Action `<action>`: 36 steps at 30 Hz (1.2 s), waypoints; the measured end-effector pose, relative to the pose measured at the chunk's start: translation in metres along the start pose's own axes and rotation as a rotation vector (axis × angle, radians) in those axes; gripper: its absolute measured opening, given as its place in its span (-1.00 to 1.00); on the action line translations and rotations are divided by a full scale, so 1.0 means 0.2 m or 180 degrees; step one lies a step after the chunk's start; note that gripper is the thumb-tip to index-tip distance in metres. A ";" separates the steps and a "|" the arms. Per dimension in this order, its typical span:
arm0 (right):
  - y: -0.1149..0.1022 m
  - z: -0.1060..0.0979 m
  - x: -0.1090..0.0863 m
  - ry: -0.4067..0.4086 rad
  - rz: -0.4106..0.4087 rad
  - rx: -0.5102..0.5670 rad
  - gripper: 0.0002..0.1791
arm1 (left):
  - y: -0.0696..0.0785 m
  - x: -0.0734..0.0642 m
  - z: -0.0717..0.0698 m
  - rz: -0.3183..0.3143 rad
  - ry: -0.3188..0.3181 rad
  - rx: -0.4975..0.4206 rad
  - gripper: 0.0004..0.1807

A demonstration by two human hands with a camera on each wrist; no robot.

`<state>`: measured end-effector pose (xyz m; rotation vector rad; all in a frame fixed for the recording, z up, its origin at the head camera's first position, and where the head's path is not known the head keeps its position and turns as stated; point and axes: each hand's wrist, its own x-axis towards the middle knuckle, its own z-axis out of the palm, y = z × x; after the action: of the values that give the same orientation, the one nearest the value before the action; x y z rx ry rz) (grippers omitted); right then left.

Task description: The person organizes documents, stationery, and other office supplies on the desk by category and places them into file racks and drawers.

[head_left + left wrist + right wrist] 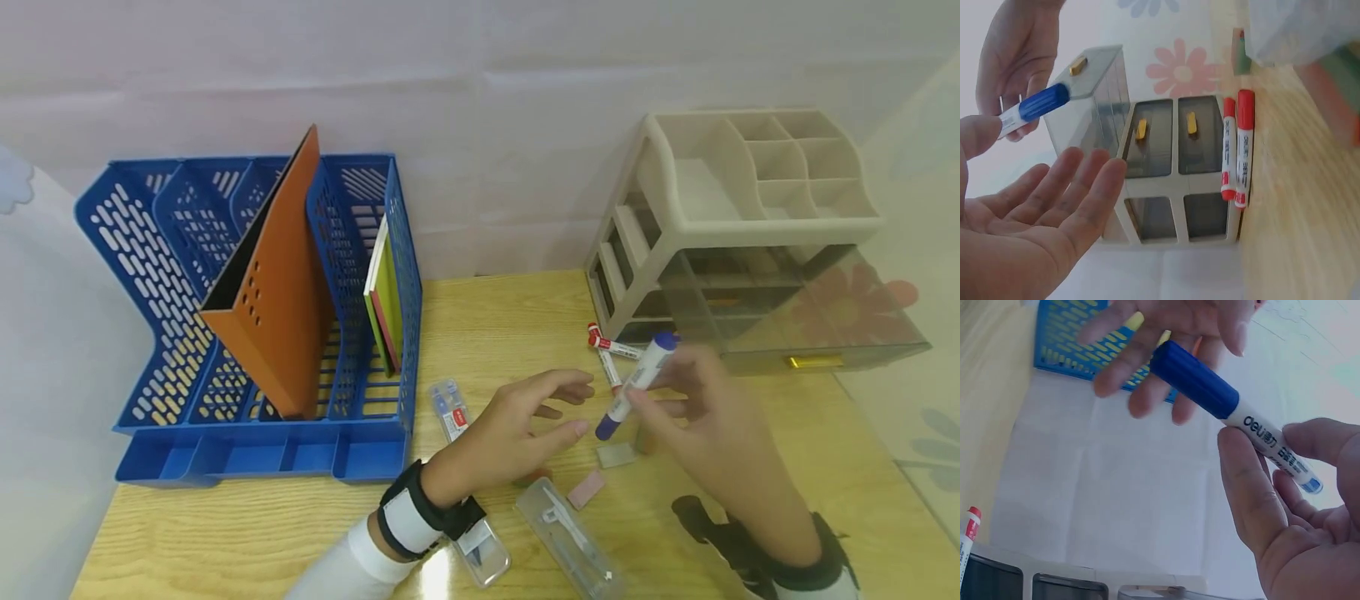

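Note:
A white marker with a blue cap [641,383] is pinched between the thumb and fingers of my right hand [693,400], raised over the table. Its printed barrel [1266,437] shows plainly in the right wrist view. My left hand [528,421] hovers just left of the marker, fingers spread and slightly bent, palm toward it, holding nothing. Behind the marker, two red-capped white markers [1244,147] lie on the table by the drawer unit [667,233]. Below the hands are a pink eraser [587,489] and a greyish block [617,455].
At the left stands a blue file rack [375,450] with an orange folder [288,292] and thin notebooks [386,304]. The drawer unit's transparent top drawer [825,362] is pulled out. Clear plastic cases [566,533] lie near the front.

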<state>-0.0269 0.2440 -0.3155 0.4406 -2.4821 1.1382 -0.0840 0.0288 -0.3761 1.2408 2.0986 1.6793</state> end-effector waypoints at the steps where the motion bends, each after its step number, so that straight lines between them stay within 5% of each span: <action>1: 0.00 -0.01 0.00 0.0052 -0.0008 0.0314 -0.50 | 0.01 0.00 0.01 -0.0041 -0.0011 -0.0074 -0.52; 7: 0.02 -0.07 0.00 0.0435 -0.0213 0.2438 -0.58 | 0.04 0.01 0.07 -0.0091 -0.0061 -0.0360 -0.58; 15: 0.00 -0.23 0.02 0.1063 -0.0081 0.2790 -0.57 | 0.08 0.05 0.10 0.0144 -0.0123 -0.0033 -0.57; 18: 0.03 -0.33 0.06 0.1114 0.0162 0.2528 -0.63 | 0.09 0.09 0.10 0.0274 -0.0099 0.0122 -0.57; 22: 0.07 -0.43 0.10 0.0903 0.0644 0.1729 -0.68 | 0.09 0.13 0.10 0.0299 -0.0142 0.0314 -0.57; 29: 0.15 -0.55 0.17 0.0294 0.1219 -0.0300 -0.65 | 0.08 0.17 0.10 0.0141 -0.0288 0.0460 -0.53; 36: 0.17 -0.63 0.27 -0.0529 0.1288 -0.1041 -0.63 | 0.06 0.23 0.14 -0.0021 -0.0368 0.0454 -0.47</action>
<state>-0.0637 0.3554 -0.2374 -0.0685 -2.9226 0.8254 -0.0909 0.0809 -0.3582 1.3350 2.1819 1.4398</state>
